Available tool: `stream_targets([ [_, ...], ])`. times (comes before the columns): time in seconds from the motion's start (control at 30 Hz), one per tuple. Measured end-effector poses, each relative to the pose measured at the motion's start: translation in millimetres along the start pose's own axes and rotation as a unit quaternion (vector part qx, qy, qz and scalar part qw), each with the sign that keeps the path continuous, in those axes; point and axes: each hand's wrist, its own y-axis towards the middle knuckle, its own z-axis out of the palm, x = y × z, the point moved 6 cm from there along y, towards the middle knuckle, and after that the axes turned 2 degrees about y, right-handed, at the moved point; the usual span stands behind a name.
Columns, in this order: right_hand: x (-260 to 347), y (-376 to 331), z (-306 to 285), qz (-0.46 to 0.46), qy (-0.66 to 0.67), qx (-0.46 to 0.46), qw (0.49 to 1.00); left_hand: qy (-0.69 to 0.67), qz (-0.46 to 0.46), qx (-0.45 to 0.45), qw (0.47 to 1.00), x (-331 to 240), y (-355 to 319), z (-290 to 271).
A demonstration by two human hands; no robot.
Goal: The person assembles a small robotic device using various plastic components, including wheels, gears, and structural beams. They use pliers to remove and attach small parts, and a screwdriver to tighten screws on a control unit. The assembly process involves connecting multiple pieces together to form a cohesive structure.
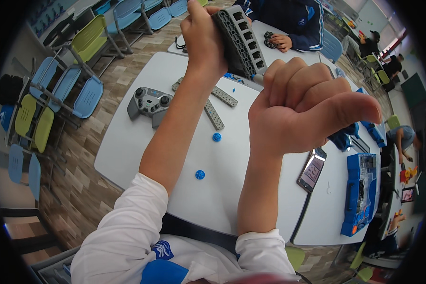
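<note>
My left hand (203, 40) is raised at the top, wrapped round the edge of a dark grey plastic block (241, 45) with a row of square ports and a honeycomb-patterned side. My right hand (303, 102) is closed beside the block's lower end, its thumb stretched to the right. A short pale rod tip (257, 78) shows between its fingers and the block. The rest of what this hand holds is hidden by the fingers. Beyond the left forearm lies a grey game-style controller (150, 105). Perforated grey beams (214, 115) lie between my arms.
Two small blue wheel-like parts (200, 174) lie on the white table (184, 203). To the right are a phone (312, 169) and an open blue case (359, 194). Across the table a person's hand (282, 43) rests beside a dark object. Blue and green chairs (87, 94) stand left.
</note>
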Motion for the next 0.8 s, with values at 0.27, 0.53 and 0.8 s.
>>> stream_targets([
  [0.27, 96.6, 32.6, -4.9, -0.046, 0.034, 0.020, 0.998, 0.283, 0.192, -0.006, 0.940, -12.5, 34.6, -29.6],
  [0.53, 22.9, 26.4, -31.4, 0.067, -0.174, 0.058, 0.981, 0.105, 0.057, 0.042, 0.992, -38.7, 55.4, -53.4],
  [0.8, -37.8, -11.6, 20.2, 0.185, -0.301, 0.323, 0.878, 0.040, 0.126, -0.025, 0.991, -64.5, 36.9, -48.4],
])
